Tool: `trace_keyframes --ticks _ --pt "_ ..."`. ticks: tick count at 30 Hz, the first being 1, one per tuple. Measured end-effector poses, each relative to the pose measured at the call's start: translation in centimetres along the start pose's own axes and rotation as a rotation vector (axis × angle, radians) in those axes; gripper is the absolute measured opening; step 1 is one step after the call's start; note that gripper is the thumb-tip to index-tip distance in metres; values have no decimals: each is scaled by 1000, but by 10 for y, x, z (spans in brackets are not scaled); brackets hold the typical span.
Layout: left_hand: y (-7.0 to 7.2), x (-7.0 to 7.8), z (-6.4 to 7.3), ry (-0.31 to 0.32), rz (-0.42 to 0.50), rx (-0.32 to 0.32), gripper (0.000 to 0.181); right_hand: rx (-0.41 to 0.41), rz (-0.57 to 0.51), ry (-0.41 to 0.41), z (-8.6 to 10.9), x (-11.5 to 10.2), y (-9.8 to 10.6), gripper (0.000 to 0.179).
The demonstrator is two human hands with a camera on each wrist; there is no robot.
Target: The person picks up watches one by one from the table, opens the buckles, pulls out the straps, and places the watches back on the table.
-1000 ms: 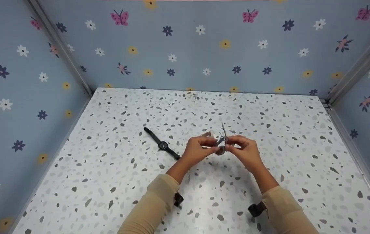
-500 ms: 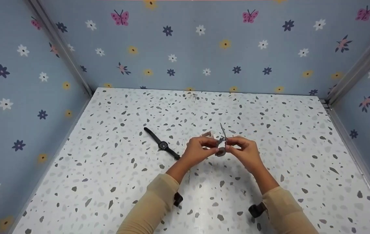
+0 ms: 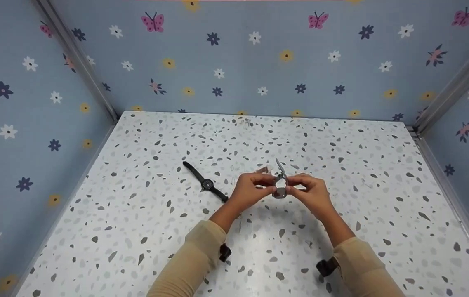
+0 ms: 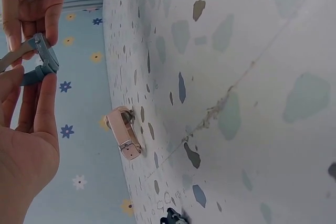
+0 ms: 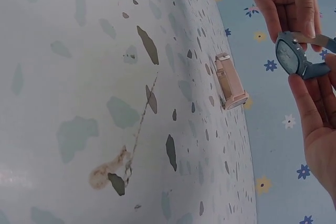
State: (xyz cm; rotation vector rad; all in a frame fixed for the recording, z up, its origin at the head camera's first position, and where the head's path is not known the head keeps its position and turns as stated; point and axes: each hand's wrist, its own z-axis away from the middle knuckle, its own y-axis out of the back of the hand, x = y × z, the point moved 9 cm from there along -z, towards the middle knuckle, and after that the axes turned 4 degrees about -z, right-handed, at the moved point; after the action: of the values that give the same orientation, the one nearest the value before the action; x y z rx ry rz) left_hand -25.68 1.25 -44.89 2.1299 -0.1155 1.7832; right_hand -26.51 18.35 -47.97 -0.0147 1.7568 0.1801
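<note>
Wristwatch (image 3: 280, 192), blue-gray, is up above the speckled tabletop (image 3: 143, 206), one strap end (image 3: 280, 166) sticking out away from me. Held btwn both sides: L hand (image 3: 251, 190) pinches one edge, R hand (image 3: 311, 192) pinches the opp. one. Pink wristwatch (image 4: 124, 131) lies on the tabletop just beyond L hand; black wristwatch (image 3: 206, 184), strap laid out approx. straight, lies to its left, face up.

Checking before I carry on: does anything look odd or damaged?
Yes: in the right wrist view, the table has a brownish stain by a thin dark line, neither matching its speckles. Crack or scratch, I cannot tell. The held watch shows no obvious damage.
</note>
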Motion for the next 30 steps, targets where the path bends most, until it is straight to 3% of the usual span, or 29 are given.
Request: trace_keyframes --ticks 15,21,28,30 --pt "2 4 1 -29 -2 23 22 -12 35 -7 2 -9 -1 21" --pt "2 2 1 -5 13 27 22 -3 39 0 1 -1 1 21" --pt "-1 -32 -11 35 17 38 22 -14 57 -21 5 -16 -3 22" --pt "-2 -35 -11 32 26 39 22 -25 75 -14 7 -24 -6 21"
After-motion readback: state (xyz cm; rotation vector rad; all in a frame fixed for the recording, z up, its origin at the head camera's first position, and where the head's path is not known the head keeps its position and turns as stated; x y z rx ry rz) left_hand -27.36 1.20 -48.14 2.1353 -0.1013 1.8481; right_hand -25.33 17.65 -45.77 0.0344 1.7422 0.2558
